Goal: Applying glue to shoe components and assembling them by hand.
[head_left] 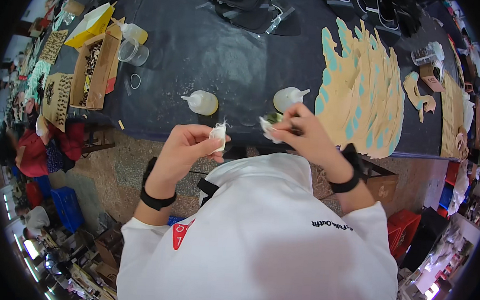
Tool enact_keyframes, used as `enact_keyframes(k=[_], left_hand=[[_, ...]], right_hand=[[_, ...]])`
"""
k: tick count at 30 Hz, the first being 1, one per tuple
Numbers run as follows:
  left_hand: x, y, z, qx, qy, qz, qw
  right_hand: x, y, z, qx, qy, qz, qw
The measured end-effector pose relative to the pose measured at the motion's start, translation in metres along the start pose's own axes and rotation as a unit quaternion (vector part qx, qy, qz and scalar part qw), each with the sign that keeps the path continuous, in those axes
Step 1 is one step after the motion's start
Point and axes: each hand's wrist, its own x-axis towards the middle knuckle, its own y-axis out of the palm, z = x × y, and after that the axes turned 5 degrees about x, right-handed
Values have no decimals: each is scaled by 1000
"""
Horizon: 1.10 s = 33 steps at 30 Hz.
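Note:
Close to the table's near edge, my left hand (187,149) pinches a small white piece of fabric (218,137) with loose threads at its top. Across from it, my right hand (306,133) is closed on another small white scrap (266,128); something dark green (275,118) shows beside it, too small to name. Just beyond my left hand stands a squeeze bottle (203,102) of yellowish liquid, its nozzle pointing left. A second squeeze bottle (289,99) is right behind my right hand, its nozzle pointing right. The two hands are apart.
Brown strips with teal patches (362,96) cover the table's right side. On the left are a cardboard box of small dark pieces (95,69), a clear plastic cup (133,52) and another bottle (134,33). Black shoe parts (247,9) lie at the far edge of the dark tabletop (164,43).

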Motion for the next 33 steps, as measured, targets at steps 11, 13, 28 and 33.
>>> enact_keyframes(k=[11, 13, 28, 33], left_hand=[[7, -35, 42, -32, 80, -213, 973], [11, -43, 39, 33, 116, -255, 959], [37, -60, 20, -5, 153, -268, 951], [44, -56, 25, 37, 135, -279, 950]], right_hand=[[72, 95, -30, -101, 14, -141, 985], [75, 96, -9, 96, 62, -96, 989], [113, 128, 24, 309, 133, -24, 942], [116, 133, 21, 290, 132, -38, 947]])
